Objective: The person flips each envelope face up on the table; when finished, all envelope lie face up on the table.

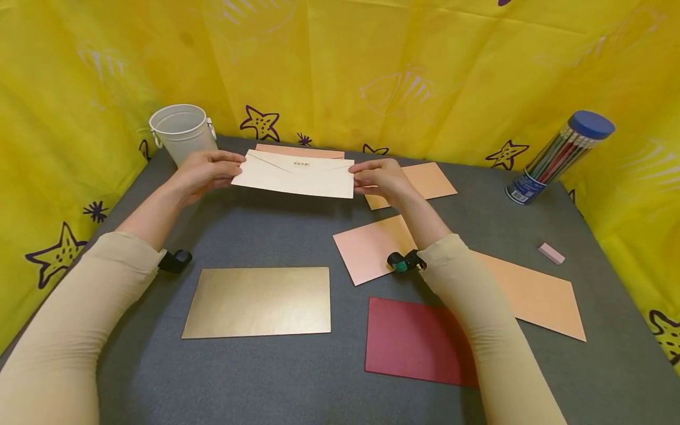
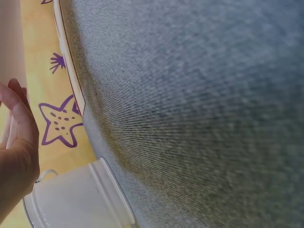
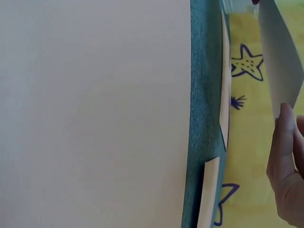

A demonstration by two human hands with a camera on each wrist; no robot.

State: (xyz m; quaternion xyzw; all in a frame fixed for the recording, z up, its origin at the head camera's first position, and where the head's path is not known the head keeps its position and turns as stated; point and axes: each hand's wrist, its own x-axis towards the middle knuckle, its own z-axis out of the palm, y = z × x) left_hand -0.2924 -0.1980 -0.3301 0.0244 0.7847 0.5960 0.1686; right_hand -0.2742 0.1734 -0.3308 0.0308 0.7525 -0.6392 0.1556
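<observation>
A cream envelope (image 1: 297, 180) with a pointed flap and a small printed mark is held above the table between both hands. My left hand (image 1: 204, 171) pinches its left end, and my right hand (image 1: 383, 178) pinches its right end. In the right wrist view the envelope (image 3: 281, 61) stands on edge, with the thumb of the right hand (image 3: 287, 161) against it. The left wrist view shows only part of the left hand (image 2: 19, 137). Behind the held envelope, a peach envelope (image 1: 300, 151) is partly hidden.
Around lie a gold envelope (image 1: 257, 302), a dark red one (image 1: 414, 342), a pink one (image 1: 366, 251) and two peach ones (image 1: 547, 295) (image 1: 432, 180). A white bucket (image 1: 186, 133) stands back left. At right are a tube of pencils (image 1: 558, 156) and a pink eraser (image 1: 551, 253).
</observation>
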